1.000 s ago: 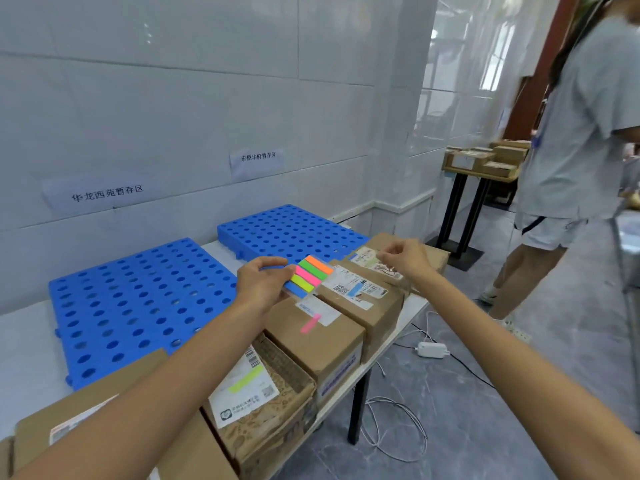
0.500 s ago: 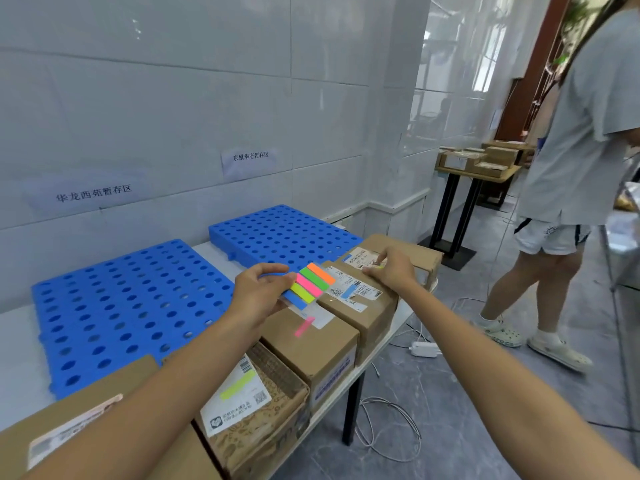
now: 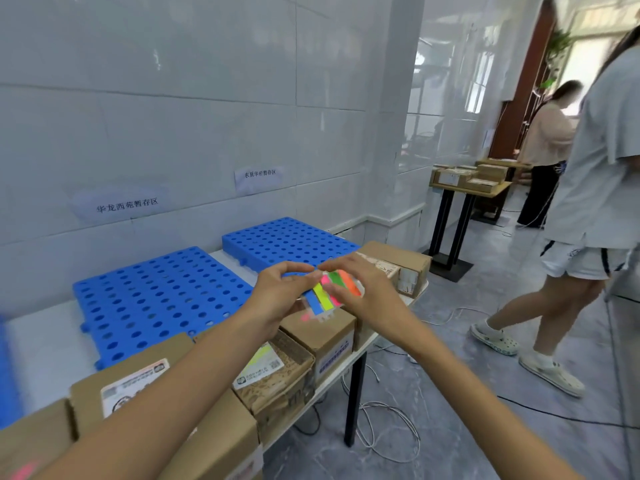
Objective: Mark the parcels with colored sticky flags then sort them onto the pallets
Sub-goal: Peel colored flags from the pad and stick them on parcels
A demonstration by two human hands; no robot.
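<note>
My left hand grips a pad of sticky flags with blue, yellow, pink, green and orange strips, holding it above the row of parcels. My right hand meets it from the right and pinches the pad, fingers over its top edge and thumb on the pink strip. Cardboard parcels line the table's front edge: one under the pad bears a pink flag, the one to its left a yellow flag, and another sits at the far end. Behind them lie two blue pallets.
Paper labels hang on the tiled wall above each pallet. A person in grey stands close on the right, another person farther back. A second table with boxes stands beyond. Cables lie on the floor under the table.
My right hand left the far parcel's label and came back to the flag pad. The pad is now tilted up between both hands.
</note>
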